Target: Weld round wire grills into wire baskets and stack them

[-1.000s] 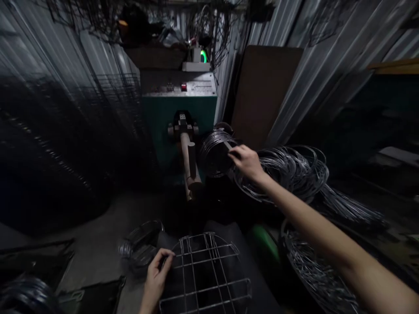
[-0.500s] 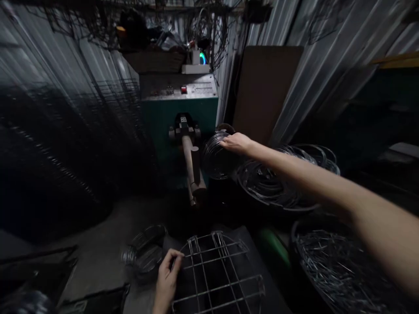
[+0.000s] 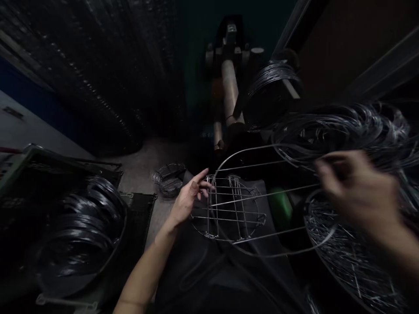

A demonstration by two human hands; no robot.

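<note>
My left hand (image 3: 187, 201) has its fingers spread, the tips beside the near-left edge of a round wire rack (image 3: 225, 211) lying on my lap. Nothing shows gripped in it. A second, larger wire ring with crossbars (image 3: 255, 198) hangs tilted over that rack, its left curve close to my left fingertips. My right hand (image 3: 360, 187), smeared by motion, is curled at the ring's right side and appears to hold it, though the exact contact is blurred. Ahead stands a machine with a thick cylindrical arm (image 3: 231, 87).
A coil of wire rings (image 3: 273, 76) hangs beside the machine arm. More wire rings (image 3: 343, 131) are heaped at right, above a tub of short wire rods (image 3: 347, 248). Left are a crate (image 3: 28, 170) and bundled rings (image 3: 85, 222). Another ring bundle (image 3: 168, 179) lies on the floor.
My view has tipped down. My right hand has come back from the hanging coil toward me, and a large wire ring with crossbars now appears above the rack. My left fingers have spread.
</note>
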